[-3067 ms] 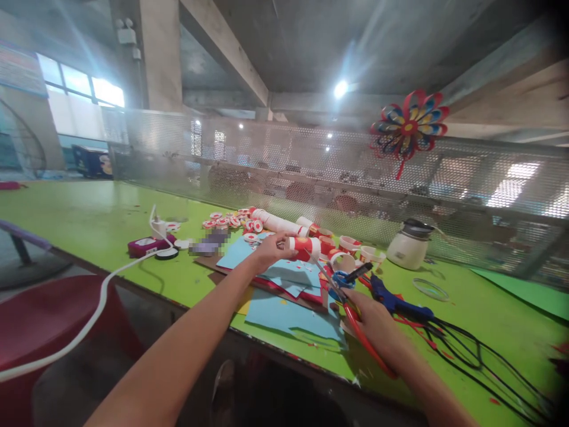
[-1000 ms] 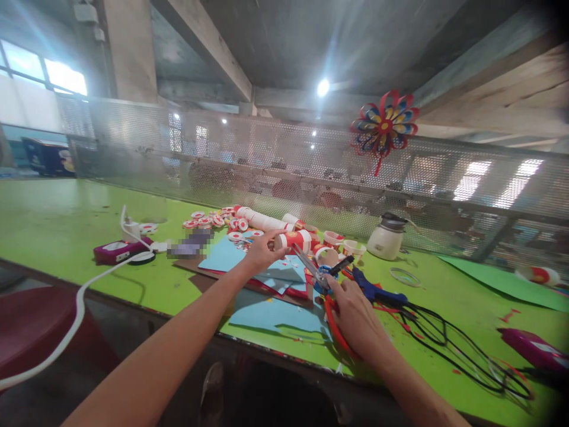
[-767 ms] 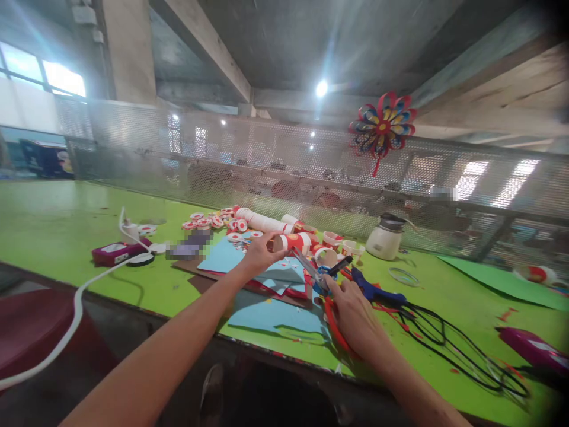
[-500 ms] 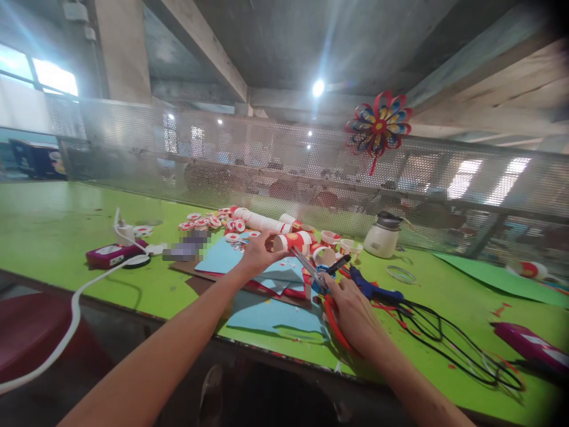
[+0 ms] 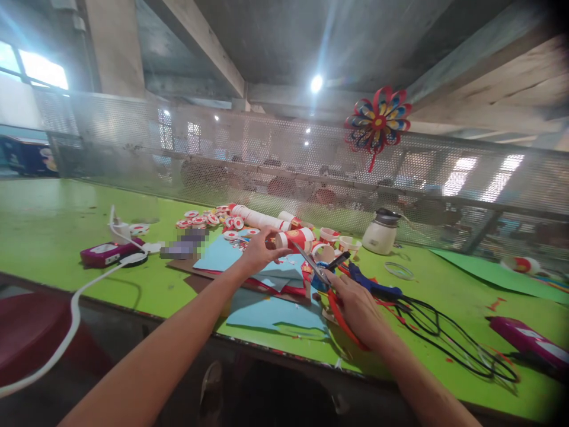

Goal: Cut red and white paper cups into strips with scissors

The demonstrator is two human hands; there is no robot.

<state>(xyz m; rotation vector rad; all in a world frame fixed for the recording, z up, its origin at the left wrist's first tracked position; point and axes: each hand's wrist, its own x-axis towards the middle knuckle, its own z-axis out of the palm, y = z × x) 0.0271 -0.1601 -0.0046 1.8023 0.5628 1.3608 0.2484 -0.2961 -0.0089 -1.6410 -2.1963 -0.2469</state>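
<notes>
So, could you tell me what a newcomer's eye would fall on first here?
Probably the red, blue and yellow paper pinwheel hung high on the mesh screen, then the bright green table. At mid-table the left hand grips a red-and-white paper cup while the right hand holds red-handled scissors beside it, over blue paper sheets.

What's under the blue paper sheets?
Red paper and brown cardboard peek out beneath the blue sheets, all lying on the green table. What lies under the middle is covered.
</notes>
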